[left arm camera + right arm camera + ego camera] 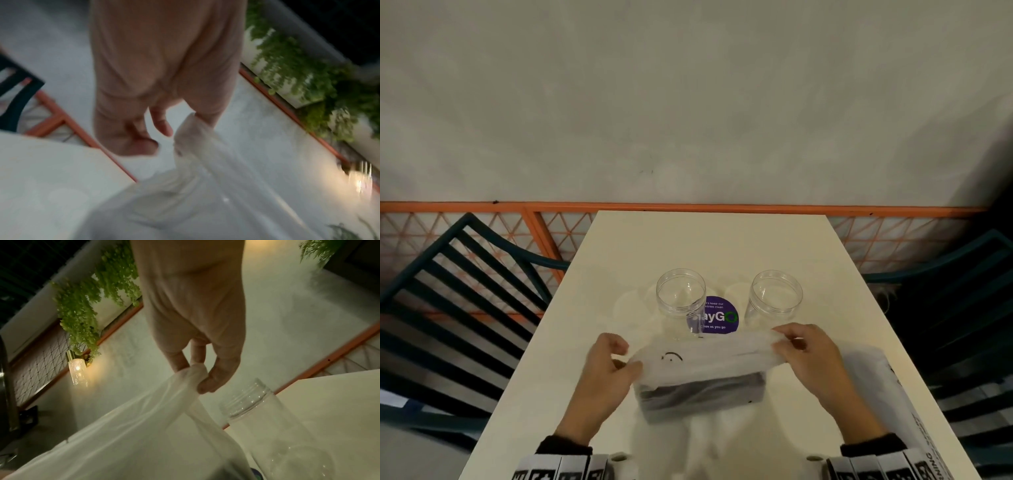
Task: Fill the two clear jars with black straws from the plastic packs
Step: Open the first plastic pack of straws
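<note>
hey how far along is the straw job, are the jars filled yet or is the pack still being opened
Nothing is filled yet: the left jar and right jar both stand empty on the table. In hand: the left hand and right hand pinch the plastic pack at opposite ends, stretching its top, with the black straws inside. Left: opening it and loading both jars.

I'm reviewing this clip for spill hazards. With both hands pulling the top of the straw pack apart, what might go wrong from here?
1. The left hand and right hand stretch the plastic pack taut; if it tears suddenly, the black straws may scatter over the table.
2. Both empty clear jars, left jar and right jar, stand just beyond the hands, so a jerk could knock them over.
</note>
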The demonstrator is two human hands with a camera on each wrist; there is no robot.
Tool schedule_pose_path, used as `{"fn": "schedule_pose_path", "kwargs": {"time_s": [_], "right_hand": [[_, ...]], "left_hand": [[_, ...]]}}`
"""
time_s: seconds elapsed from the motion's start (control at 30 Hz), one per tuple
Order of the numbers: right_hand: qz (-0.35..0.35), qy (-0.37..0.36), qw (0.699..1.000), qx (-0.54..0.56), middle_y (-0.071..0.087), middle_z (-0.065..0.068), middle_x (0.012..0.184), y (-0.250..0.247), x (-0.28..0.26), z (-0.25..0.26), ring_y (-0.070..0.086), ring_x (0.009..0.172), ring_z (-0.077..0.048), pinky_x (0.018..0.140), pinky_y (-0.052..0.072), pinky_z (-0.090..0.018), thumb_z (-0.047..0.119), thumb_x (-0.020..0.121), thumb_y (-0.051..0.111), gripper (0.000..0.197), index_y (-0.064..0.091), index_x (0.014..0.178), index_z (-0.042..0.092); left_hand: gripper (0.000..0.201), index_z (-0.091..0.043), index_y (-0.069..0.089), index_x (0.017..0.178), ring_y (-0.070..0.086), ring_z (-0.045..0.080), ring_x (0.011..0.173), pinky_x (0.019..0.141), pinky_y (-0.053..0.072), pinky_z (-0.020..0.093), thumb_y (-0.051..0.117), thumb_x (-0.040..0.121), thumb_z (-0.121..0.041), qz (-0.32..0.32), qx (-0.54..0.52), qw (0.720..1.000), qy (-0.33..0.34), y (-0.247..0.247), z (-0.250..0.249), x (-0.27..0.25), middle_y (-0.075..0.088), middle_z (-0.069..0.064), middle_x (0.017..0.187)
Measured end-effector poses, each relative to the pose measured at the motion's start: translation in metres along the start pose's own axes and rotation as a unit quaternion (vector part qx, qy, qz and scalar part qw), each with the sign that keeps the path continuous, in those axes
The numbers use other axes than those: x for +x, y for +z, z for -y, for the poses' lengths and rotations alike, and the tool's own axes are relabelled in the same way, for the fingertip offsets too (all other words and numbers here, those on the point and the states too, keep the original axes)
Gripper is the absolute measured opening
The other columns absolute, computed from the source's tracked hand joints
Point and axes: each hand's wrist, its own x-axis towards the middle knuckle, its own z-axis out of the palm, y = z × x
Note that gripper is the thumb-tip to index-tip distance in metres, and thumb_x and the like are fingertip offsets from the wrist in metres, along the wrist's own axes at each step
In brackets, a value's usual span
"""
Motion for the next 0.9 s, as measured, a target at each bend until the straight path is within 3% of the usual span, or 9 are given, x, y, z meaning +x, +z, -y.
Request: {"fn": "schedule_pose_path", "kwargs": {"time_s": [0.07,0.13,0.27,0.47,0.57,0.63,0.73,0.8,0.9], "right_hand": [[-0.004,0.009,1.0,0.029,0.067,-0.005,0.087,-0.001,0.002,0.0,0.063,0.082,-0.02,0.073,0.05,-0.025,0.007,0.082,0.064,0.015,0.067,0.092,0.018],[0.004,0.037,0.995,0.091,0.069,-0.008,0.081,0.001,0.002,0.0,0.066,0.077,-0.021,0.073,0.054,-0.028,0.004,0.08,0.067,0.015,0.065,0.092,0.012],[0.062,0.077,0.976,0.193,0.072,-0.013,0.084,0.012,-0.003,0.004,0.066,0.078,-0.023,0.075,0.055,-0.033,0.003,0.084,0.062,0.007,0.069,0.083,0.003],[0.198,0.139,0.941,0.235,0.072,-0.013,0.093,0.017,-0.013,0.005,0.067,0.079,-0.021,0.072,0.055,-0.032,0.01,0.091,0.055,0.018,0.069,0.1,0.003],[0.203,0.21,0.902,0.319,0.07,-0.017,0.097,0.017,-0.012,0.006,0.07,0.077,-0.025,0.061,0.056,-0.031,0.002,0.088,0.056,0.019,0.058,0.107,0.003],[0.202,0.265,0.859,0.388,0.071,-0.015,0.085,0.015,-0.01,0.004,0.07,0.068,-0.025,0.057,0.059,-0.031,-0.004,0.084,0.057,0.019,0.054,0.099,0.007],[0.221,0.298,0.791,0.486,0.072,-0.017,0.079,0.006,-0.005,0.003,0.071,0.067,-0.029,0.063,0.06,-0.038,-0.011,0.056,0.075,0.039,0.052,0.079,0.009],[0.227,0.302,0.778,0.502,0.07,-0.017,0.07,0.002,-0.006,0.008,0.07,0.061,-0.03,0.059,0.059,-0.039,-0.011,0.058,0.062,0.026,0.048,0.071,0.007],[0.181,0.31,0.772,0.524,0.059,-0.007,0.055,0.004,-0.005,0.009,0.06,0.051,-0.024,0.049,0.055,-0.031,-0.006,0.059,0.044,0.014,0.047,0.062,0.007]], "left_hand": [[0.022,-0.015,0.051,0.078,0.053,0.026,0.068,0.058,0.041,0.029,0.07,0.073,-0.005,-0.069,0.053,0.995,0.044,-0.007,0.002,0.004,0.056,0.013,0.092],[0.018,-0.011,0.057,0.071,0.06,0.028,0.067,0.06,0.048,0.03,0.075,0.071,-0.012,-0.076,0.047,0.994,0.061,-0.009,0.003,0.004,0.065,0.011,0.077],[0.013,-0.008,0.07,0.073,0.068,0.03,0.078,0.076,0.056,0.038,0.068,0.079,-0.019,-0.005,-0.074,0.997,0.029,0.003,0.002,0.0,0.074,0.011,0.076],[0.021,0.0,0.064,0.087,0.064,0.02,0.07,0.062,0.054,0.026,0.051,0.09,-0.016,0.109,-0.291,0.944,-0.114,0.013,0.001,-0.002,0.069,0.01,0.077],[0.025,0.0,0.061,0.099,0.068,0.019,0.068,0.063,0.058,0.027,0.046,0.091,-0.018,0.136,-0.392,0.892,-0.177,0.011,0.003,0.001,0.069,0.01,0.08],[0.028,0.001,0.063,0.102,0.07,0.023,0.071,0.062,0.059,0.03,0.042,0.092,-0.015,0.148,-0.429,0.867,-0.204,0.008,0.003,0.0,0.071,0.015,0.085],[0.028,0.006,0.068,0.096,0.07,0.03,0.077,0.062,0.058,0.037,0.052,0.078,-0.008,0.164,-0.463,0.845,-0.212,0.0,0.002,-0.001,0.071,0.02,0.094],[0.029,0.004,0.071,0.088,0.071,0.028,0.072,0.059,0.059,0.036,0.045,0.086,-0.009,0.16,-0.452,0.854,-0.203,-0.002,0.005,0.0,0.073,0.019,0.088],[0.033,0.001,0.066,0.103,0.071,0.024,0.076,0.062,0.058,0.03,0.043,0.092,-0.02,0.166,-0.387,0.888,-0.184,0.003,0.007,-0.002,0.072,0.016,0.092]]}}
